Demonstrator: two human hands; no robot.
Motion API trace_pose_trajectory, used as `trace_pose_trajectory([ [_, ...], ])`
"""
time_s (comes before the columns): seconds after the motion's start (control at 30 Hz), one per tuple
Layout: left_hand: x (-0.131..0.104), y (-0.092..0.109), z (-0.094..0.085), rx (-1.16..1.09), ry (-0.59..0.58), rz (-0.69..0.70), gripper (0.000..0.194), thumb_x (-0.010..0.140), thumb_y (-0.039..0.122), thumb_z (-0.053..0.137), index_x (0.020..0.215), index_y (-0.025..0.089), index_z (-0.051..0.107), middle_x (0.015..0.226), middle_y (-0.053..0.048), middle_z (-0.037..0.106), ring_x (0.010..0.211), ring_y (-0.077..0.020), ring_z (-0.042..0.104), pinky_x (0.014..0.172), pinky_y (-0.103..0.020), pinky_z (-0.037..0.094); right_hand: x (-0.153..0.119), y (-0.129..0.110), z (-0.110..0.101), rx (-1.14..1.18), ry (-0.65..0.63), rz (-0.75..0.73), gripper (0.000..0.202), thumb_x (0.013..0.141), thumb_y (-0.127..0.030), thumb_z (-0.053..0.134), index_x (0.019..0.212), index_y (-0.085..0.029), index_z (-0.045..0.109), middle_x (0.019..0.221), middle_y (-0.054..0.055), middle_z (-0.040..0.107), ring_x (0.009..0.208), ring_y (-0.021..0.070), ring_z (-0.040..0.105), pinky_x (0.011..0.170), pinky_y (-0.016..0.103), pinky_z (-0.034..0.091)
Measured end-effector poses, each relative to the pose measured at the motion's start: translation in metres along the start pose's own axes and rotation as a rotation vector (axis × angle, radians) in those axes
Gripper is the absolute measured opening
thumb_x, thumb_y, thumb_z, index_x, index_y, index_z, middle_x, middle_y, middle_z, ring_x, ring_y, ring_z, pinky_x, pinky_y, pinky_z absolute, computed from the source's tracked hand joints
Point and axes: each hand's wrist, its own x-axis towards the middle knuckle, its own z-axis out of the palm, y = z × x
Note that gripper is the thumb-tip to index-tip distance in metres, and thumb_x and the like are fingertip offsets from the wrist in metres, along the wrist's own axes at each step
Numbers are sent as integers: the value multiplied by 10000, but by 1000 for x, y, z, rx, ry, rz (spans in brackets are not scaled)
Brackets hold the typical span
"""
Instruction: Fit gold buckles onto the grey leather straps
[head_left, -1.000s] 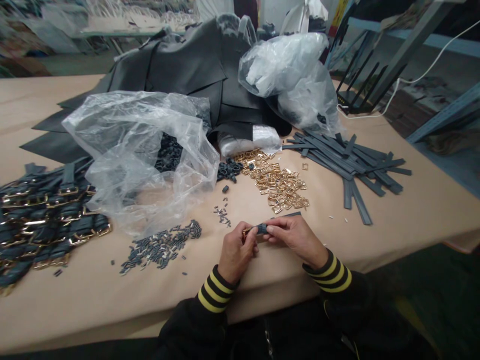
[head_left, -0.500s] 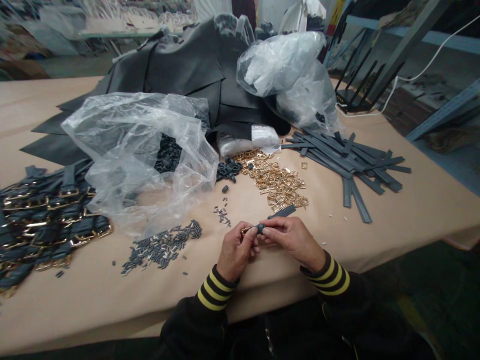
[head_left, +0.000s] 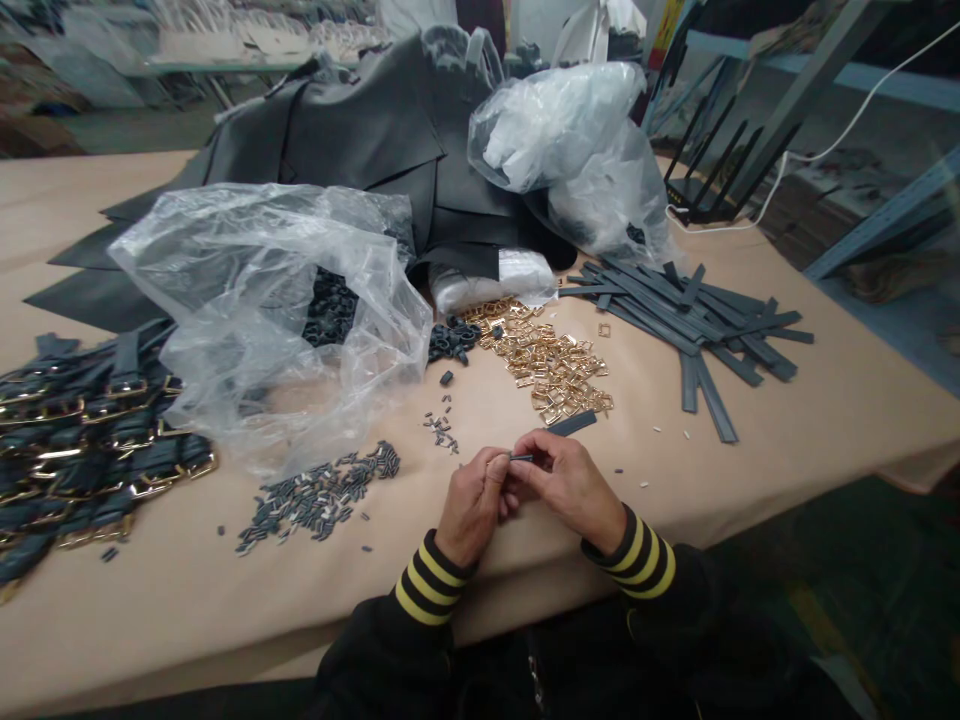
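Note:
Near the table's front edge, my left hand (head_left: 474, 500) and my right hand (head_left: 568, 487) meet with their fingertips pinched on a dark strap piece (head_left: 521, 458). Most of that piece is hidden by the fingers. Just beyond my right hand lies a flat dark strip (head_left: 572, 423). Gold buckles (head_left: 559, 365) are heaped behind the hands. To the left is a pile of small dark and silvery pieces (head_left: 319, 500), with a smaller scatter (head_left: 441, 430) nearer the buckles.
Buckled straps (head_left: 90, 440) are stacked at the left. A clear plastic bag (head_left: 285, 330) holds dark loops. Long dark strips (head_left: 690, 310) lie at the right, near a router (head_left: 701, 200). Dark sheets (head_left: 360, 130) and another plastic bag (head_left: 559, 125) stand behind.
My right hand has shifted slightly left, closer to my left hand. The gold part that showed at my left fingertips is now out of sight, and the held piece is turned.

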Motion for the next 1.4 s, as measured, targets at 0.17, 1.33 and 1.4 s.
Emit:
trace_pose_trajectory([
  [0.17, -1, 2, -2, -90, -80, -35, 259, 772, 406, 508, 800, 149, 495, 480, 54, 507, 376, -69, 462, 373, -168, 366, 0, -8, -17, -135, -123, -99, 127, 794, -218, 510, 785, -151, 617, 689, 9, 619, 648, 123, 565, 612, 222, 423],
  [1.33, 2, 7, -4, 176, -158, 72, 148, 774, 292, 487, 703, 163, 494, 490, 50, 486, 422, -76, 441, 444, -184, 355, 0, -7, -50, -318, -584, -78, 277, 862, -278, 372, 635, -147, 460, 531, -46, 396, 481, 68, 357, 465, 184, 285],
  [1.4, 0, 6, -5, 97, -243, 14, 170, 802, 323, 458, 751, 163, 482, 492, 45, 505, 408, -83, 484, 440, -188, 386, 0, -8, -50, -372, -600, -103, 281, 862, -272, 372, 628, -148, 466, 527, -41, 415, 478, 72, 366, 475, 191, 290],
])
